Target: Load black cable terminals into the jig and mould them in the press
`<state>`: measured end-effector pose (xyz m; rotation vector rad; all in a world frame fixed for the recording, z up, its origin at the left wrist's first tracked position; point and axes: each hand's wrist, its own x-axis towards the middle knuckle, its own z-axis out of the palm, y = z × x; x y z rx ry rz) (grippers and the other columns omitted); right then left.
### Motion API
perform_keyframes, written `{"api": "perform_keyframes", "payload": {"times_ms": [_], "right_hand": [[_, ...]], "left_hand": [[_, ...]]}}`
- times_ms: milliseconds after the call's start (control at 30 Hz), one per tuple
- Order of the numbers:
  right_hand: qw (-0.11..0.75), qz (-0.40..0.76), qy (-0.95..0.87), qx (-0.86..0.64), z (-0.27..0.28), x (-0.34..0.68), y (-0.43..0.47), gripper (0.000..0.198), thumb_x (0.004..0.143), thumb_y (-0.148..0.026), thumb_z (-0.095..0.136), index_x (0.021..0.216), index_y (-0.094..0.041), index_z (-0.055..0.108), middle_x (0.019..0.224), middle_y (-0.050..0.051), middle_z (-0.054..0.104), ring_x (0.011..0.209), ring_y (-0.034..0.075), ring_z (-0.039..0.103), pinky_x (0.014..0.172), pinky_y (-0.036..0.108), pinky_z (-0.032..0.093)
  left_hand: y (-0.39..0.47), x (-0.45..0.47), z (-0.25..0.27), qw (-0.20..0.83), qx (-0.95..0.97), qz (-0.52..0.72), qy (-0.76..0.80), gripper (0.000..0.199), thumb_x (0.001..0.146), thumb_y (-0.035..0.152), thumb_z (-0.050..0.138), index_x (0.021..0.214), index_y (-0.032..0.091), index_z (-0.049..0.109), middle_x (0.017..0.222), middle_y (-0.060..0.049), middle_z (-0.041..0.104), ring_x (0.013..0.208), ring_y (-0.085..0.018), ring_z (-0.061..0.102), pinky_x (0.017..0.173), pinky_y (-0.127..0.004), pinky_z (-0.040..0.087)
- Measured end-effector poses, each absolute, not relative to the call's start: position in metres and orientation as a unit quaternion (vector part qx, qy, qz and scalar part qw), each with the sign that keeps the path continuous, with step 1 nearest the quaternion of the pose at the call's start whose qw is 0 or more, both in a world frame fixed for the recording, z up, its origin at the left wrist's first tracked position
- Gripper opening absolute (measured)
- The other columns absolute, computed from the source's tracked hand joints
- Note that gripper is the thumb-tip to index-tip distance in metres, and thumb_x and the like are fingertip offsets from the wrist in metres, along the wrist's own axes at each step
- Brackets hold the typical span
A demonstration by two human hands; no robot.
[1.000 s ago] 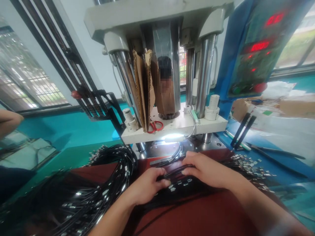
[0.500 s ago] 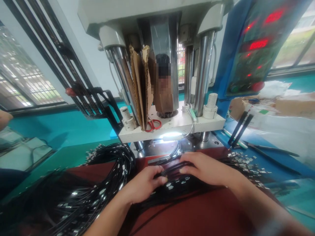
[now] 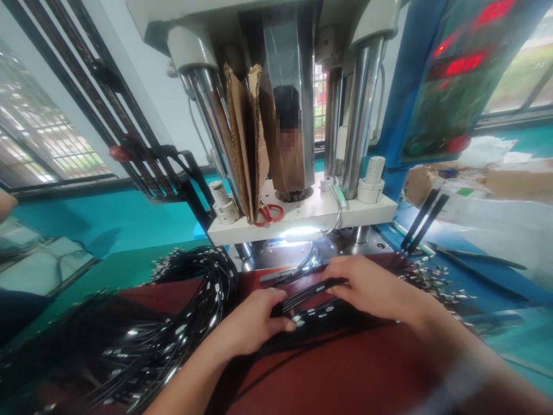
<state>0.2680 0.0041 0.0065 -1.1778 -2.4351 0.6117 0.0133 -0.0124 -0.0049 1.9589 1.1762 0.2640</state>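
Note:
A thin bunch of black cables stretches between my two hands above the dark red work surface. My left hand has the bunch's left end between thumb and fingers, with the thumb slightly apart below it. At the other end, my right hand pinches the cables from above, its fingertips partly hidden. More black cables with small silver metal pieces lie just below the held ones. To the left sits a large looped bundle of black cables with silver ends.
Behind my hands stands a press with a white plate, steel columns and a lit lamp. Red-handled scissors and folded cardboard rest on the plate. Pliers-like black handles lie right, below a control box.
My hands have moved slightly apart, and the cable stretch between them shows more clearly. My left thumb has dropped a little. The view has shifted slightly.

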Motion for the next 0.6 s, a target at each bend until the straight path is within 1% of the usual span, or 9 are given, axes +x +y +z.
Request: {"api": "perform_keyframes", "payload": {"times_ms": [167,300,367,467,533,600], "right_hand": [[0.158,0.241,-0.861,-0.42,0.009,0.27,0.001,0.02,0.08,-0.021,0.062,0.099,-0.023,0.068,0.093,0.004,0.067,0.086,0.022,0.06,0.079,0.031,0.043],[0.129,0.247,-0.866,-0.416,0.003,0.269,0.001,0.033,0.072,-0.02,0.071,0.104,-0.027,0.065,0.095,0.001,0.067,0.087,0.022,0.06,0.077,0.031,0.044],[0.129,0.233,-0.869,-0.417,-0.001,0.268,0.002,0.034,0.072,-0.021,0.071,0.104,-0.028,0.065,0.097,0.001,0.067,0.088,0.022,0.06,0.078,0.032,0.045],[0.152,0.22,-0.876,-0.402,-0.006,0.269,0.003,0.033,0.08,-0.025,0.065,0.112,-0.032,0.063,0.102,0.001,0.067,0.092,0.021,0.06,0.082,0.031,0.046],[0.186,0.194,-0.873,-0.406,-0.013,0.275,0.003,0.03,0.083,-0.029,0.061,0.113,-0.034,0.063,0.103,0.001,0.068,0.093,0.022,0.062,0.082,0.031,0.047],[0.23,0.146,-0.865,-0.422,-0.021,0.284,0.006,0.026,0.081,-0.029,0.061,0.107,-0.031,0.066,0.1,0.002,0.07,0.088,0.023,0.064,0.077,0.033,0.049]], "left_hand": [[-0.013,0.015,-0.012,0.37,0.788,0.09,0.484,0.013,0.079,0.032,0.059,0.082,0.02,0.061,0.082,0.0,0.062,0.078,-0.018,0.056,0.07,-0.027,0.038],[-0.014,0.013,-0.012,0.34,0.798,0.102,0.487,0.017,0.082,0.036,0.055,0.083,0.019,0.06,0.083,-0.001,0.061,0.077,-0.018,0.053,0.069,-0.027,0.038],[-0.014,0.01,-0.009,0.364,0.785,0.114,0.488,0.019,0.083,0.037,0.053,0.086,0.019,0.059,0.082,-0.001,0.06,0.075,-0.016,0.052,0.067,-0.026,0.038],[-0.014,0.005,-0.003,0.439,0.752,0.13,0.474,0.023,0.082,0.04,0.055,0.086,0.019,0.06,0.077,0.001,0.059,0.069,-0.014,0.05,0.06,-0.023,0.037],[-0.014,0.002,-0.001,0.491,0.728,0.141,0.459,0.026,0.079,0.043,0.06,0.085,0.018,0.061,0.073,0.001,0.06,0.067,-0.013,0.051,0.058,-0.022,0.037],[-0.012,-0.002,-0.001,0.547,0.699,0.15,0.436,0.03,0.074,0.045,0.065,0.084,0.017,0.063,0.069,0.001,0.06,0.064,-0.012,0.052,0.059,-0.022,0.038]]}}
